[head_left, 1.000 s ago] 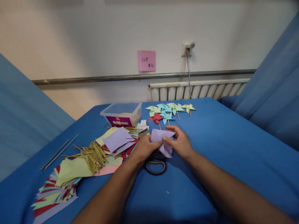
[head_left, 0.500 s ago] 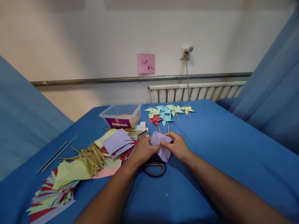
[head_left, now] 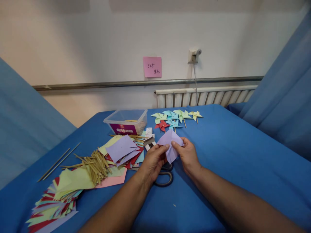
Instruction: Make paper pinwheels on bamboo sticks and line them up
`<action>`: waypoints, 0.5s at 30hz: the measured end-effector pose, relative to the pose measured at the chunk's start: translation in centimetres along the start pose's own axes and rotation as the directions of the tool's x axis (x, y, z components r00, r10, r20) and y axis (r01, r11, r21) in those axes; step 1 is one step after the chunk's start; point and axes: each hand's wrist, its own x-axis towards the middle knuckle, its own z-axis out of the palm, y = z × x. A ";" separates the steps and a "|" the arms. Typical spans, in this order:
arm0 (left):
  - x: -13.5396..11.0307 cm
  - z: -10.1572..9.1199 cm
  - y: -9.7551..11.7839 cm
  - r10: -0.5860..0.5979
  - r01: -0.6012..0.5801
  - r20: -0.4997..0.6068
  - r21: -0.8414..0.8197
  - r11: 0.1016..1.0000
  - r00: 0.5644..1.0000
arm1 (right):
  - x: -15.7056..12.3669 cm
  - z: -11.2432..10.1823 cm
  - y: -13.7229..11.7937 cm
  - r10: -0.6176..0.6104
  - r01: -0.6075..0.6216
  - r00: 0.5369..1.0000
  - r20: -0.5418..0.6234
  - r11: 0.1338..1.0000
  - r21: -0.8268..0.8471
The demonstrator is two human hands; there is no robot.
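A purple sheet of paper [head_left: 170,138], bent and pointed at its lower end, is held up between my two hands. My left hand [head_left: 155,158] pinches its left side with thumb and fingers. On the right side, my right hand [head_left: 186,154] grips it, with the thumb pressed on the front. Below them lie black-handled scissors [head_left: 164,179], partly covered by my left hand. A small open box [head_left: 149,142] with dark contents sits just behind my left hand. Finished paper pinwheels [head_left: 173,116] in green, blue, red and yellow lie beyond the hands.
To the left are purple paper sheets [head_left: 122,147], a pile of short sticks [head_left: 97,166] and a fanned stack of coloured paper [head_left: 54,205]. A clear plastic box [head_left: 143,121] stands at the back. Two thin rods [head_left: 57,161] lie at far left on the blue cloth [head_left: 218,161].
The purple paper has been turned and raised slightly between my hands. My left hand has rolled, its thumb shifting up, and more of the scissors and the small box now shows.
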 end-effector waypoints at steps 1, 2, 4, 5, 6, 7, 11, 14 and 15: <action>-0.1 0.1 -0.1 0.000 0.000 -0.004 -0.013 1.000 1.000 | -0.1 0.1 0.0 -0.005 0.005 1.000 0.002 1.000 -0.009; -0.1 0.1 -0.1 0.005 -0.005 -0.008 -0.020 1.000 1.000 | -0.2 0.1 0.1 -0.007 0.007 1.000 0.006 1.000 -0.019; -0.1 0.2 -0.2 0.024 -0.024 -0.022 -0.021 0.999 0.999 | -0.3 0.2 0.1 -0.006 0.006 1.000 0.011 0.999 -0.037; -0.1 0.2 -0.3 0.032 -0.033 -0.032 -0.017 0.999 0.999 | -0.3 0.2 0.2 -0.002 0.003 1.000 0.013 0.999 -0.042; 0.0 0.2 -0.3 0.038 -0.039 -0.042 -0.011 0.999 0.998 | -0.4 0.3 0.2 0.002 -0.001 1.000 0.015 0.999 -0.045; 0.0 0.2 -0.3 0.041 -0.041 -0.050 -0.005 0.999 0.998 | -0.3 0.2 0.2 0.005 -0.004 1.000 0.016 0.999 -0.048; -0.1 0.4 -0.3 0.037 -0.036 -0.046 0.028 0.999 0.998 | -0.2 0.1 0.4 -0.019 0.020 1.000 0.021 0.997 -0.068; -0.3 0.5 -0.1 0.044 -0.042 -0.032 0.043 0.998 0.999 | -0.1 0.0 0.4 -0.040 0.044 0.999 0.037 0.994 -0.101; -0.4 0.5 -0.1 0.047 -0.045 -0.033 0.049 0.998 0.998 | -0.1 0.0 0.3 -0.039 0.043 0.998 0.041 0.993 -0.106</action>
